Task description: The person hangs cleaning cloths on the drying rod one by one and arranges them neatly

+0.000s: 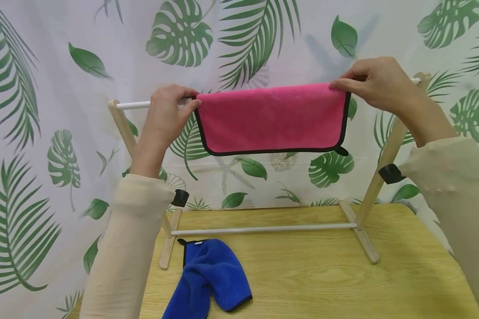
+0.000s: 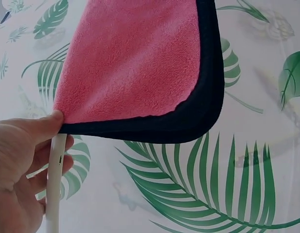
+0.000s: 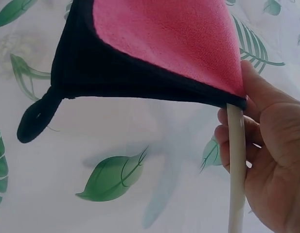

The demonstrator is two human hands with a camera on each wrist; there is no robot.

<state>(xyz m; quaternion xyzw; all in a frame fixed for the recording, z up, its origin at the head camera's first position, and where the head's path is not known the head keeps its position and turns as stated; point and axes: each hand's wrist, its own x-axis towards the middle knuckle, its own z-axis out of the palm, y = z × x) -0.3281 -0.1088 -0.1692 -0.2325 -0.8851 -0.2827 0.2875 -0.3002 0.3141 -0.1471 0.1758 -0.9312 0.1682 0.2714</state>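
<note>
A pink towel [image 1: 271,119] with black edging hangs folded over the white top rod [image 1: 133,105] of a wooden rack. My left hand [image 1: 165,113] pinches its left top corner at the rod, thumb in front. At the other end, my right hand [image 1: 383,86] pinches the right top corner between thumb and fingers. In the left wrist view the thumb lies on the pink towel [image 2: 135,63] at the fold, other fingers behind the rod [image 2: 54,179]. A black loop [image 3: 39,116] dangles from the towel's lower right corner in the right wrist view.
A crumpled blue towel [image 1: 213,274] lies on the wooden table [image 1: 323,274] at the front left. The rack's lower white rod [image 1: 263,229] joins two wooden feet [image 1: 359,232]. Behind stands a white curtain [image 1: 104,26] printed with green leaves.
</note>
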